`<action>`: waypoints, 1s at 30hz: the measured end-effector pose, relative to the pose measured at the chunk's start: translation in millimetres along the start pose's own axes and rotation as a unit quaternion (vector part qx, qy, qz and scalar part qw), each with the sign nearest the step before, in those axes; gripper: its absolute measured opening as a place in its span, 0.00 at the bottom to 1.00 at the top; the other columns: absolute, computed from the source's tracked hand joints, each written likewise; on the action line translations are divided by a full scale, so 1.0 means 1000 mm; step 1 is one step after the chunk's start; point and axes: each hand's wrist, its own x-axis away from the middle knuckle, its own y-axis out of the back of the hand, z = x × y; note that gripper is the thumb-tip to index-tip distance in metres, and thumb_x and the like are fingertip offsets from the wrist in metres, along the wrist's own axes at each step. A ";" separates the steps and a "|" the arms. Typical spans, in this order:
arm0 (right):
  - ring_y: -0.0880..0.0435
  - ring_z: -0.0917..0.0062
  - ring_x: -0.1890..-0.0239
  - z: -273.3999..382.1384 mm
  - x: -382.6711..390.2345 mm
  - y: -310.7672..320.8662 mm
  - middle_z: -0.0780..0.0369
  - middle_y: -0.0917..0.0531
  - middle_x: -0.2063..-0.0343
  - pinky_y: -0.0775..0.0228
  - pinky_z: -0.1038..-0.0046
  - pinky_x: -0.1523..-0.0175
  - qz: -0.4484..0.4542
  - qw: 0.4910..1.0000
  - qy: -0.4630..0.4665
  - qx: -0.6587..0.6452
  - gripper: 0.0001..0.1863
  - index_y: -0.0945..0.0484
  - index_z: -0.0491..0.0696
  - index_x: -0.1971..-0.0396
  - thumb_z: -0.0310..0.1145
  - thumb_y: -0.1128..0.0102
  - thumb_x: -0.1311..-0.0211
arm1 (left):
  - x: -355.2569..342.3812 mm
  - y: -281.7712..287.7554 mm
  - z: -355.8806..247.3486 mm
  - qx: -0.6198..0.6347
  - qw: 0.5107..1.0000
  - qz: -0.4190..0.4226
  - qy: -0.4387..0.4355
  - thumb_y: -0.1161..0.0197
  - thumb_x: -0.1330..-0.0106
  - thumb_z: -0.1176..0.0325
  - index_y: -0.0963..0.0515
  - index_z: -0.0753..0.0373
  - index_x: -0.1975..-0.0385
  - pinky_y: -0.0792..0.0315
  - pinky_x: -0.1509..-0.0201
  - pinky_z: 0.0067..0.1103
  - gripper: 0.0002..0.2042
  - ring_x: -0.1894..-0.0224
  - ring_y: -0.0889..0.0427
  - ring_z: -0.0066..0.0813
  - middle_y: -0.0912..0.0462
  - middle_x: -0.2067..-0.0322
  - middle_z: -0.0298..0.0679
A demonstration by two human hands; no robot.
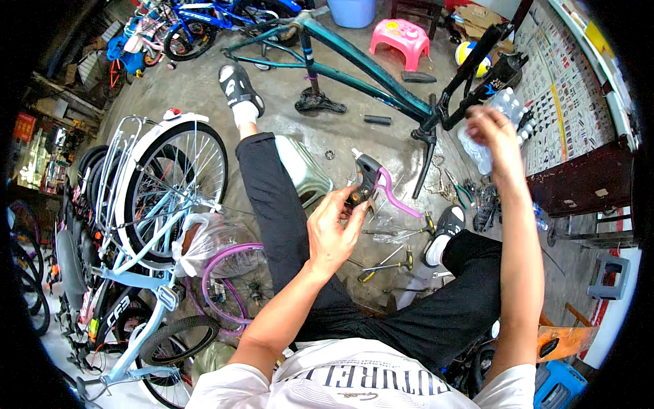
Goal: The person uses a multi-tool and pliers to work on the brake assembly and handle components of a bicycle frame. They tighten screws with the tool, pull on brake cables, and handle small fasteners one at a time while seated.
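My left hand (332, 228) is closed around a bicycle brake lever (368, 174), gripping its black body between thumb and fingers over the gap between my knees. The purple lever blade (390, 194) points away to the right. Raised off to the right, in front of the wall board, is my right hand (494, 133). Its fingers are curled together and blurred, so whatever they may hold cannot be made out. Below the brake lever, screwdrivers (388, 271) with yellow and black handles lie on the floor among other small tools.
A teal bicycle frame (368, 65) stands ahead, with a pink stool (402, 42) behind it. To my left are a pale blue bicycle (146, 273) and a purple wheel rim (212, 273). Pliers (465, 195) and loose parts lie by my right foot.
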 end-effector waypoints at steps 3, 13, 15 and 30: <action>0.17 0.80 0.61 0.006 0.059 -0.052 0.65 0.15 0.64 0.25 0.74 0.51 0.156 0.987 -0.012 -0.029 0.15 0.18 0.44 0.51 0.38 0.39 0.29 | 0.008 0.007 -0.015 0.353 0.918 0.063 0.169 0.38 0.25 0.66 0.24 0.68 0.42 0.23 0.61 0.21 0.17 0.68 0.17 0.25 0.15 0.63 0.41; 0.18 0.73 0.45 -0.011 0.117 -0.100 0.59 0.17 0.48 0.31 0.68 0.39 0.283 0.919 -0.089 -0.258 0.21 0.24 0.42 0.42 0.39 0.41 0.28 | 0.017 -0.014 -0.001 0.671 0.645 0.203 0.303 0.47 0.21 0.60 0.27 0.65 0.37 0.31 0.59 0.23 0.20 0.64 0.26 0.21 0.21 0.62 0.36; 0.17 0.74 0.47 -0.014 0.116 -0.099 0.59 0.17 0.49 0.32 0.68 0.38 0.280 0.913 -0.094 -0.280 0.21 0.23 0.41 0.44 0.38 0.39 0.29 | 0.018 -0.018 -0.003 0.671 0.645 0.203 0.306 0.48 0.21 0.59 0.24 0.63 0.41 0.31 0.60 0.23 0.17 0.65 0.24 0.22 0.20 0.62 0.36; 0.17 0.76 0.50 -0.041 0.111 -0.116 0.59 0.15 0.48 0.27 0.73 0.45 0.260 0.922 -0.125 -0.259 0.24 0.24 0.40 0.40 0.43 0.40 0.27 | -0.015 0.002 -0.018 -0.237 0.958 -0.023 -0.159 0.16 0.59 0.51 0.32 0.63 0.33 0.41 0.28 0.45 0.50 0.27 0.43 0.59 0.41 0.29 0.54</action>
